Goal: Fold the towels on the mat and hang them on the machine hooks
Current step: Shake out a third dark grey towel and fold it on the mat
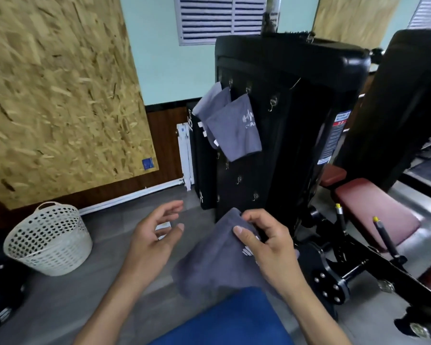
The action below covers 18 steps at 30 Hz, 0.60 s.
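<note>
So the right hand had a folded grey towel pinched up near its top corner, thumb on one side and curled fingers on the other, with the rest of the cloth drooping down toward 7 o'clock from the grip. There was a bit of white logo print peeking out right next to the knuckles. The left hand was just beside the towel at its 9 o'clock, not touching it, fingers spread and relaxed, holding nothing.

Up at 12 o'clock from the hands stood the black machine panel with rows of little metal hooks on it. Two more grey towels were already hanging off the top row: one with a white logo in front, and a second one tucked partly behind it toward 10 o'clock. Several hooks lower down the panel were bare.

The blue mat sat at the bottom of the view, at 6 o'clock from the held towel, and the towel's lower edge overlapped it. A white perforated laundry basket was on the grey floor way over at 9 o'clock, well apart from the hands. A maroon padded bench was at 3 o'clock, next to the machine.
</note>
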### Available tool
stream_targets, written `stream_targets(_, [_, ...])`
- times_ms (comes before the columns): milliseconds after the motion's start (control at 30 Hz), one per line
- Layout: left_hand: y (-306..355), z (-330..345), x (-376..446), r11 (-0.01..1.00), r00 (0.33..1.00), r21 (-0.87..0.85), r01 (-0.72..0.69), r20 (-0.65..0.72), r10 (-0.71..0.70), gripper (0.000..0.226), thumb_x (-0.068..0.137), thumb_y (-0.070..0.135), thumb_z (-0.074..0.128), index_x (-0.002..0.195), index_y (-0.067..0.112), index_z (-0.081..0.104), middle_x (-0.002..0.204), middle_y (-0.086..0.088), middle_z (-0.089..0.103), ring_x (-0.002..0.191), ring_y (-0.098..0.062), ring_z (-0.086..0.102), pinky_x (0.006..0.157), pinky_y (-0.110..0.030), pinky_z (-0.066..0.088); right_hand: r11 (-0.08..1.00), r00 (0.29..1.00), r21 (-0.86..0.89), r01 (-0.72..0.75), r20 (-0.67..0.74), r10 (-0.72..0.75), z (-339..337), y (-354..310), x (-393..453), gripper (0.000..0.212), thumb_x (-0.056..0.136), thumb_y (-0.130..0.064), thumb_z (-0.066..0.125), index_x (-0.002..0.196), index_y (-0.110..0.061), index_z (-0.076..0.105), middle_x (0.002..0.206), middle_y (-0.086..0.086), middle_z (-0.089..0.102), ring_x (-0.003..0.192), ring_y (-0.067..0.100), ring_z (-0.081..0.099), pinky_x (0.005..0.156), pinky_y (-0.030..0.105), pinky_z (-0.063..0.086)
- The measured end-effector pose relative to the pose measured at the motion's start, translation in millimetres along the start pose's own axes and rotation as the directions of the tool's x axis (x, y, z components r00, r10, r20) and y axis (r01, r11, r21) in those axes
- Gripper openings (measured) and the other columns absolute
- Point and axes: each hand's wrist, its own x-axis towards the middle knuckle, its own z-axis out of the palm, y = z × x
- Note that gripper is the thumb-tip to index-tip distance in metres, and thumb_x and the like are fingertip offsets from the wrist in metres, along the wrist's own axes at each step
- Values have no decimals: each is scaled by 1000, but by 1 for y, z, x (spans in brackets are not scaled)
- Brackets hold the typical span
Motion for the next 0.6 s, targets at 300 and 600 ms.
stream_targets(300, [-39, 46, 153, 993, 992, -49, 104, 78, -100, 41, 86, -6, 61, 103, 31, 66, 102, 7, 71, 103, -14, 65, 90, -24, 49, 995, 990, 102, -16, -136, 30, -11, 58, 139, 8, 89, -5, 66, 93, -12, 65, 86, -7, 68, 81, 4, 63, 73, 16, 49])
stream_targets(600, [-61, 54, 356, 999, 950, -35, -23, 311, 33, 27, 89, 10, 63, 104, 32, 68, 105, 11, 70, 103, -6, 63, 84, -20, 48, 992, 922, 113, -50, -378, 89, 26, 124, 287, 8, 87, -11, 67, 94, -14, 69, 82, -5, 70, 75, 4, 64, 59, 20, 52])
